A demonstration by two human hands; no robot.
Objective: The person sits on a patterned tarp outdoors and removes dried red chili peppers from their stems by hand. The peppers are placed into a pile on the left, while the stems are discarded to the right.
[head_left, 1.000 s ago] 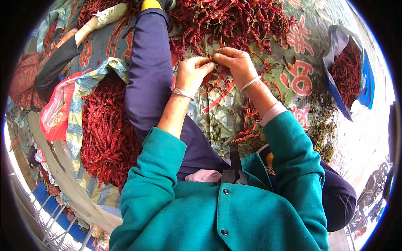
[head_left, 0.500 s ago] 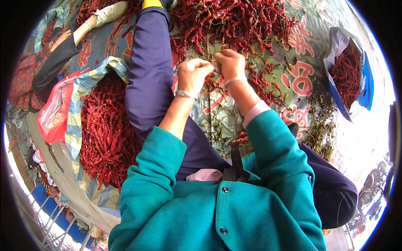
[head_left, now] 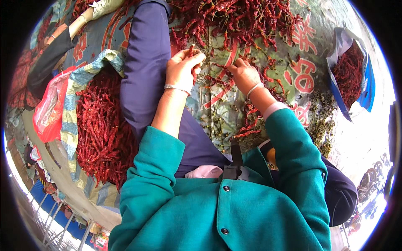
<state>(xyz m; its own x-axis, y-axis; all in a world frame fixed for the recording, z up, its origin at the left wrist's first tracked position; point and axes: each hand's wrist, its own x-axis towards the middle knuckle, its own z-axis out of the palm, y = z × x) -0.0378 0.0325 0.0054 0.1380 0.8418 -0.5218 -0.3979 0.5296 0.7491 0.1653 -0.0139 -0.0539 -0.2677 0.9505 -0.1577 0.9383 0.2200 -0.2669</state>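
Note:
My left hand point(head_left: 181, 69), closed, holds a dried red chili point(head_left: 191, 51) upright, with its pale stem end poking up above the thumb and fingers. To its right and lower down over the mat, my right hand point(head_left: 246, 76) has its fingers bent and drawn together. Its fingertips are beside loose dried chilies point(head_left: 224, 77), and whatever they may grip is too small to make out. Beyond both hands spreads a large heap of dried red chilies point(head_left: 234, 21). More loose chilies point(head_left: 251, 121) and bits of stem lie between my legs.
My outstretched leg point(head_left: 144, 71) runs along the left. Beside it stands a striped woven sack point(head_left: 72, 125) full of chilies, with a red plastic bag point(head_left: 50, 113) against it. A blue-and-white sack point(head_left: 335, 54) of chilies stands at the right. Another person's arm point(head_left: 50, 58) shows at the far left.
My hands have parted. The left has shifted a little left and up, the chili now plainly seen in it; the right has moved right and down toward the loose chilies.

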